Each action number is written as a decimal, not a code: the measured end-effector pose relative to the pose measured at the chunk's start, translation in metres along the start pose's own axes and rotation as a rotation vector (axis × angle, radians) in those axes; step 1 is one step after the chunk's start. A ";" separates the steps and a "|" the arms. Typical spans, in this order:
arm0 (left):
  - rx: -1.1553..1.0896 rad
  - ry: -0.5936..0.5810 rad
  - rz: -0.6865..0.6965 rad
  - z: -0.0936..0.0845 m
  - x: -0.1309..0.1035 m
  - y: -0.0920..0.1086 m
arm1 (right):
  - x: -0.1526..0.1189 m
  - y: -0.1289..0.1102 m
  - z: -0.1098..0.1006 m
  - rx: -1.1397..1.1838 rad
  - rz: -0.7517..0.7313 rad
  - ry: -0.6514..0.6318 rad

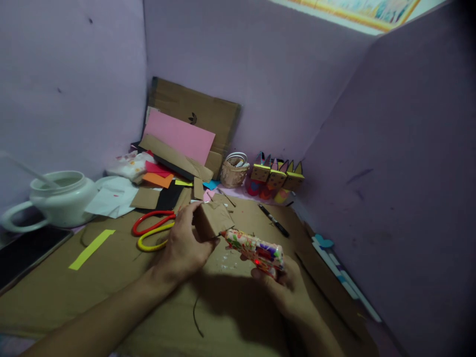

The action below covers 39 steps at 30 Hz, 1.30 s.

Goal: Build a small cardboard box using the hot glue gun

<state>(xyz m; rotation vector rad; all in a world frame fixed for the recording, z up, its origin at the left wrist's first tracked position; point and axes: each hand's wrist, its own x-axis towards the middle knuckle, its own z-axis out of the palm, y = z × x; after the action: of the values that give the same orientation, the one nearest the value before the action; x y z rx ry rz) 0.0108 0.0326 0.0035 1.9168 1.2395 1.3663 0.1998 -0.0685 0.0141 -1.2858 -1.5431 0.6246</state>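
My left hand (186, 245) is closed around a small brown cardboard box (215, 218), held above the cardboard-covered table. In my right hand (280, 282) is a glue gun (253, 248) with a colourful floral pattern and a small red light. Its nozzle points left and meets, or nearly meets, the lower right edge of the box; whether they touch is hard to tell. Just left of my left hand lie scissors (152, 230) with one red and one yellow handle, their blades hidden behind the hand.
A white pot (67, 198), a dark phone (31, 253) and a yellow strip (91, 249) are at left. Paper and cardboard scraps (159, 178), a basket (234, 171) and small decorated boxes (277, 176) line the back. A black pen (274, 220) lies right.
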 end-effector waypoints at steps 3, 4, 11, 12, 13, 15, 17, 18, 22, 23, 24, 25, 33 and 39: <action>-0.014 -0.016 -0.005 -0.002 0.001 0.003 | 0.000 -0.002 0.001 0.051 0.006 -0.040; -0.020 -0.027 -0.017 -0.003 0.001 0.005 | 0.000 -0.002 0.001 0.065 0.007 -0.053; 0.042 -0.133 -0.012 -0.005 0.002 0.006 | 0.003 0.008 -0.002 0.288 0.124 0.056; 0.084 -0.135 0.010 -0.005 0.002 0.006 | 0.003 0.009 -0.003 0.319 0.139 0.062; 0.131 -0.133 0.034 -0.005 0.002 0.005 | 0.003 0.011 -0.004 0.320 0.143 0.063; 0.224 -0.113 0.086 -0.005 0.003 0.004 | 0.002 0.011 -0.006 0.251 0.123 0.053; 0.310 -0.071 0.138 -0.006 0.004 0.004 | 0.002 0.010 -0.007 0.154 0.081 0.035; 0.349 -0.051 0.160 -0.006 0.003 0.004 | 0.002 0.010 -0.008 0.112 0.064 0.029; 0.466 0.000 0.220 -0.008 0.002 0.006 | 0.003 0.008 -0.008 -0.007 0.049 0.016; 0.482 0.007 0.228 -0.009 0.001 0.006 | 0.003 0.008 -0.007 -0.032 0.055 0.012; 0.494 0.016 0.236 -0.009 0.001 0.006 | 0.003 0.009 -0.006 -0.059 0.059 0.011; 0.504 0.020 0.246 -0.009 0.001 0.006 | 0.003 0.010 -0.005 -0.085 0.061 0.011; 0.533 0.058 0.291 -0.010 -0.001 0.009 | 0.000 0.011 -0.001 -0.137 0.034 0.002; 0.474 0.067 0.307 -0.009 -0.001 0.007 | 0.002 0.012 0.000 -0.095 0.049 -0.035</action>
<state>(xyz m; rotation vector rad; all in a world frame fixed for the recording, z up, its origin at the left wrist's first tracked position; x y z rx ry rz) 0.0050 0.0272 0.0122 2.4881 1.4462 1.3806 0.2049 -0.0633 0.0048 -1.3940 -1.5898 0.6142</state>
